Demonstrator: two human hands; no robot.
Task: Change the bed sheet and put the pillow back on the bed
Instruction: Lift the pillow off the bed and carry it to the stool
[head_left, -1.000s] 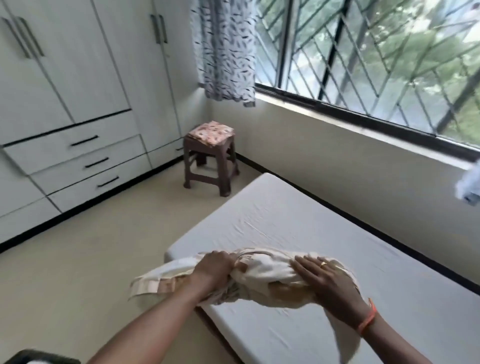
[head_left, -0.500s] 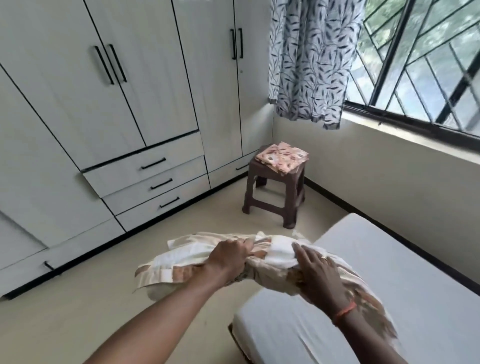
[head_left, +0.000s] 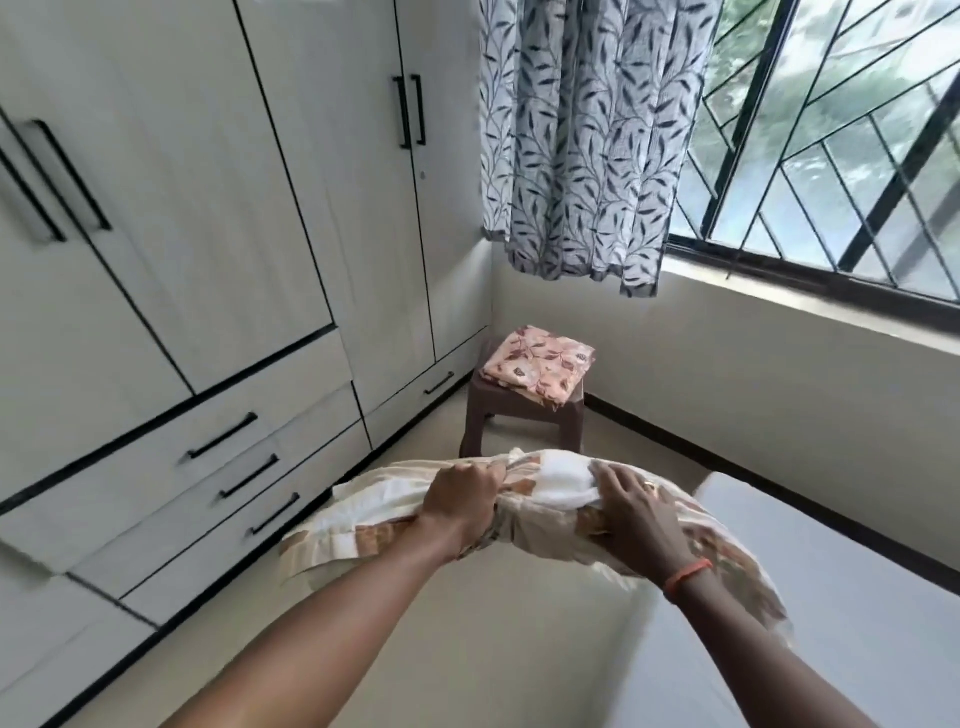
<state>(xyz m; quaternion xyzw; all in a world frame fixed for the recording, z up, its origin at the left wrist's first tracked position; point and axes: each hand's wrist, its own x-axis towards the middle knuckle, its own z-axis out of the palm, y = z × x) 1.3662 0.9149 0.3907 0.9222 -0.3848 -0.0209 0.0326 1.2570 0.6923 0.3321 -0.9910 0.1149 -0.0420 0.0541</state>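
Note:
A bundled cream sheet with brown leaf print (head_left: 363, 525) hangs in the air in front of me, over the floor and the bed's corner. My left hand (head_left: 460, 501) grips its bunched middle. My right hand (head_left: 631, 506) lies with spread fingers on the bundle's right part and holds it. The bare white mattress (head_left: 831, 597) fills the lower right. A folded peach floral sheet (head_left: 540, 366) rests on a brown plastic stool (head_left: 519, 421) in the corner ahead. No pillow is in view.
White wardrobe doors and drawers (head_left: 208, 312) run along the left wall. A leaf-patterned curtain (head_left: 576, 140) hangs by the barred window (head_left: 841, 145) above the right wall. Beige floor (head_left: 415, 649) lies between the bed and the wardrobe.
I have turned left, away from the bed towards the wardrobe and stool. The bundled sheet has come off the mattress and is carried leftwards in both hands.

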